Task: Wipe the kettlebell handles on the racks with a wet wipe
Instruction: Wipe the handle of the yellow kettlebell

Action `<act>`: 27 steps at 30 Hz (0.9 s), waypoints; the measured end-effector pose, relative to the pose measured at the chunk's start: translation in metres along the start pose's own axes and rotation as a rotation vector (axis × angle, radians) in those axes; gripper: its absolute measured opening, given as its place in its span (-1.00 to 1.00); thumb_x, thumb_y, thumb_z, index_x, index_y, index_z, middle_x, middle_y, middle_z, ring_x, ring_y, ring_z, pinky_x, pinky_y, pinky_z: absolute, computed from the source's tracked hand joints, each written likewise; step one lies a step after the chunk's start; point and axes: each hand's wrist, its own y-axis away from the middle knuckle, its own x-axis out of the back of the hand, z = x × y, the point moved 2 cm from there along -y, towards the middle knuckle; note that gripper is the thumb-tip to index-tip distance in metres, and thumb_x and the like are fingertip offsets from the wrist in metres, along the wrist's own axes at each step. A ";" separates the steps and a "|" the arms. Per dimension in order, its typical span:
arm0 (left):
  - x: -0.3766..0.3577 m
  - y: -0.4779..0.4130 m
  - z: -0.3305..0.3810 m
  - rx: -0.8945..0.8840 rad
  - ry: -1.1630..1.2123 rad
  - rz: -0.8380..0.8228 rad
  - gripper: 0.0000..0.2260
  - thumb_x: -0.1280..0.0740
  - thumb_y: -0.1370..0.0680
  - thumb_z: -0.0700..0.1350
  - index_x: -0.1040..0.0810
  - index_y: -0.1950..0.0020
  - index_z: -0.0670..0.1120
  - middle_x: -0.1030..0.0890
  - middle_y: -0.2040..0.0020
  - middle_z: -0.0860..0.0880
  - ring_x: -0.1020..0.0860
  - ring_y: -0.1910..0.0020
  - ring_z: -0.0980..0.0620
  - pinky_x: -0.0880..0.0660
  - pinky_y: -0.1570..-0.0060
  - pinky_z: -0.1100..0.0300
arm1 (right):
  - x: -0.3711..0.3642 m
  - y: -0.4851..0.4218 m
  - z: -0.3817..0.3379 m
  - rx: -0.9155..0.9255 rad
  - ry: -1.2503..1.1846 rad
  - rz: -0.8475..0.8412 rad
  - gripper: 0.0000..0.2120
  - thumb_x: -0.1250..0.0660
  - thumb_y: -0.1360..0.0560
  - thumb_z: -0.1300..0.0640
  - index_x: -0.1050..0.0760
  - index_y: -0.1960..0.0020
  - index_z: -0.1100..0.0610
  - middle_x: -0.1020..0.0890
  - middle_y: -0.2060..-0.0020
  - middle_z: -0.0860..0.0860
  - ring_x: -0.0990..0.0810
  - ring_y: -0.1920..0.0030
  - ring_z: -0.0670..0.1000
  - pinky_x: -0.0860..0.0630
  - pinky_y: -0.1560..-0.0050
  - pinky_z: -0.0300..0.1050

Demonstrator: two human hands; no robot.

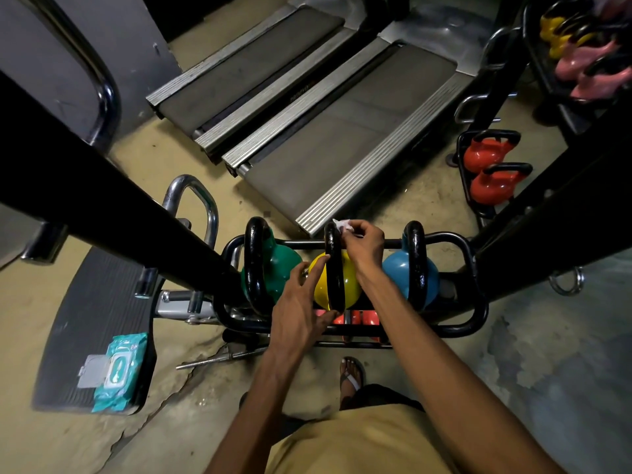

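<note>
Three kettlebells stand in a black tube rack (477, 316) below me: a green kettlebell (280, 268), a yellow kettlebell (323, 285) and a blue kettlebell (396, 271), each with a black handle. My right hand (364, 242) pinches a small white wet wipe (342, 224) against the top far end of the yellow kettlebell's handle (333, 268). My left hand (301, 309) rests with spread fingers on the near left side of the yellow kettlebell, its thumb by the handle's near end.
A teal pack of wet wipes (118, 372) with its lid up lies on a dark mat at lower left. A thick black frame bar (119, 206) slants across the left. Two treadmills (325, 131) lie ahead. Red kettlebells (489, 169) sit on a rack at right.
</note>
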 end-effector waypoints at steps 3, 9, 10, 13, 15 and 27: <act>-0.001 0.000 -0.001 0.001 0.001 -0.001 0.00 -0.60 -0.36 0.07 0.02 -0.57 0.36 -0.20 -0.56 -0.01 -0.44 -0.40 -0.09 -0.61 -0.14 -0.09 | -0.006 -0.015 0.009 -0.078 0.031 -0.019 -0.83 -0.43 -0.53 0.26 -0.57 0.09 0.00 -0.70 0.00 0.10 -0.68 -0.02 0.08 -0.65 -0.10 -0.02; -0.003 0.001 -0.002 0.008 -0.004 -0.002 0.01 -0.59 -0.37 0.08 0.04 -0.58 0.35 -0.18 -0.58 -0.03 -0.42 -0.42 -0.11 -0.60 -0.15 -0.10 | 0.003 -0.009 -0.002 0.103 0.101 -0.059 -0.93 -0.47 -0.50 0.25 -0.66 0.07 0.10 -0.71 0.11 -0.06 -0.68 0.06 -0.07 -0.64 0.04 -0.20; -0.003 0.000 -0.002 0.009 -0.004 -0.003 0.01 -0.59 -0.37 0.08 0.03 -0.58 0.35 -0.18 -0.58 -0.03 -0.42 -0.42 -0.12 -0.60 -0.16 -0.10 | 0.003 -0.007 -0.005 0.163 0.128 -0.081 -0.94 -0.48 -0.49 0.25 -0.68 0.05 0.13 -0.71 0.14 -0.08 -0.68 0.09 -0.12 -0.64 0.06 -0.24; -0.002 0.000 -0.001 0.010 -0.008 -0.004 0.00 -0.59 -0.37 0.09 0.01 -0.59 0.33 -0.19 -0.58 -0.04 -0.41 -0.43 -0.12 -0.59 -0.18 -0.10 | -0.002 -0.020 -0.007 0.130 0.178 -0.113 -0.94 -0.48 -0.49 0.23 -0.69 0.09 0.08 -0.72 0.16 -0.06 -0.70 0.09 -0.07 -0.67 -0.01 -0.09; -0.001 0.000 0.000 0.010 -0.011 -0.001 0.00 -0.60 -0.36 0.09 0.01 -0.59 0.33 -0.18 -0.58 -0.04 -0.41 -0.44 -0.11 -0.59 -0.18 -0.10 | -0.005 -0.032 -0.002 0.032 0.204 -0.158 -0.88 -0.46 -0.50 0.21 -0.66 0.16 0.02 -0.73 0.15 0.01 -0.72 0.06 0.03 -0.68 -0.05 0.09; -0.001 0.002 0.001 0.011 -0.030 -0.006 0.00 -0.59 -0.38 0.10 0.03 -0.59 0.33 -0.17 -0.59 -0.06 -0.41 -0.43 -0.12 -0.56 -0.22 -0.06 | -0.004 -0.055 -0.031 0.213 0.542 -0.390 -0.79 -0.46 -0.53 0.09 -0.72 -0.05 0.22 -0.75 0.08 0.10 -0.70 0.07 -0.03 -0.62 0.02 -0.09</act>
